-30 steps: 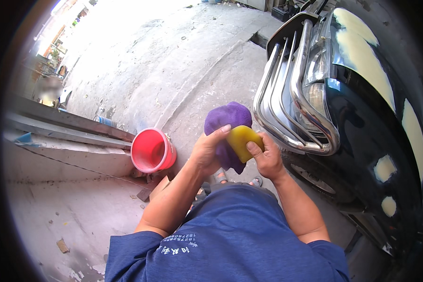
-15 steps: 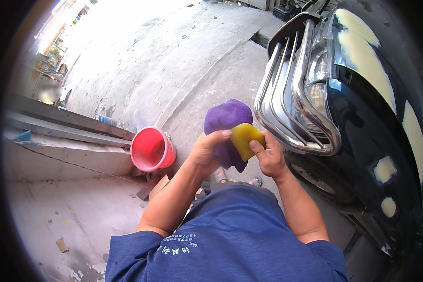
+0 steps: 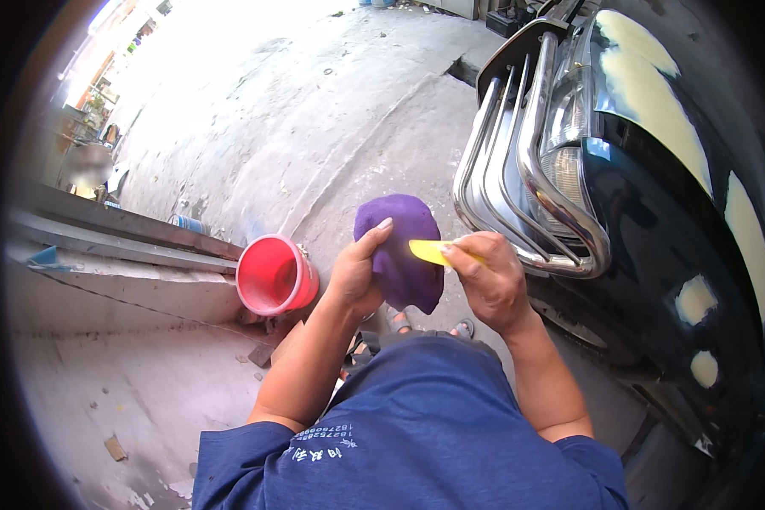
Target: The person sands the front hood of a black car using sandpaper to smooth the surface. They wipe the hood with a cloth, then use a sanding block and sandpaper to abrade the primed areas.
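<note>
Left hand (image 3: 355, 276) closed around purple cloth (image 3: 402, 251); right hand (image 3: 489, 280) pinching yellow spreader (image 3: 429, 252), long axis left-right, tip touching cloth between hands.

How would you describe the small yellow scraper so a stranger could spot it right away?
Find the black car with its chrome bull bar on the right. Just left of it, the right hand holds a thin yellow plastic scraper against a purple cloth. It is the only yellow, flat, stiff piece there.
</note>
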Action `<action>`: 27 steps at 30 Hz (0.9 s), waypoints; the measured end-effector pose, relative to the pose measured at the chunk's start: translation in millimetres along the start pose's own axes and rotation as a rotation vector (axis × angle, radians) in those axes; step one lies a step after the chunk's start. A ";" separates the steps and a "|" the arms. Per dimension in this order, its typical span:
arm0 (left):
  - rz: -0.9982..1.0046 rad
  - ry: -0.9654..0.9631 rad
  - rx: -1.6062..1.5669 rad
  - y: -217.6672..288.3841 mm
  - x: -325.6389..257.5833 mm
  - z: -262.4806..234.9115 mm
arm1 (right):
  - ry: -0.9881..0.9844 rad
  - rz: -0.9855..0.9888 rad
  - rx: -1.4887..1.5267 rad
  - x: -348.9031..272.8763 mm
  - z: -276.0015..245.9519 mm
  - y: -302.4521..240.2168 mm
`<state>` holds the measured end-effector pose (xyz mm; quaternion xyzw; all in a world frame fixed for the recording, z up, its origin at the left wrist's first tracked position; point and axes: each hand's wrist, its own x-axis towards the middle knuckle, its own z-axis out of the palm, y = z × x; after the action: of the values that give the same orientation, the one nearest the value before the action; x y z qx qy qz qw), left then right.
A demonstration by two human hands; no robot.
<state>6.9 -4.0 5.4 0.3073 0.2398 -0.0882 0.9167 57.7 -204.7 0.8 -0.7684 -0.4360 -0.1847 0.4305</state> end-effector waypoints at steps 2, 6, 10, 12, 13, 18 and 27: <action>-0.010 -0.020 -0.013 -3.5 0.7 3.5 | -0.109 -0.087 -0.231 -4.8 2.4 -2.1; 0.022 -0.072 0.065 -10.5 3.1 4.3 | 0.030 0.094 -0.135 -14.4 7.4 -1.5; 0.033 -0.117 0.102 -23.3 4.2 1.5 | 0.044 0.121 0.152 -19.5 2.5 13.1; 0.027 -0.118 0.110 -29.1 7.2 -1.4 | 0.007 0.116 0.119 -22.2 -5.4 15.6; 0.019 -0.106 0.113 -31.0 7.9 -3.0 | -0.014 0.114 0.105 -23.7 -8.3 15.9; 0.072 -0.116 0.128 -38.2 5.1 17.0 | -0.030 0.154 0.209 -30.0 -17.3 16.6; 0.264 -0.118 0.278 -51.1 8.0 30.6 | 0.151 0.800 0.440 -20.4 -13.7 7.8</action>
<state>9.9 -63.3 -3.8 0.4541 0.1290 -0.0176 0.8814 54.1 -228.4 -8.8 -0.7512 -0.1013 0.0376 0.6512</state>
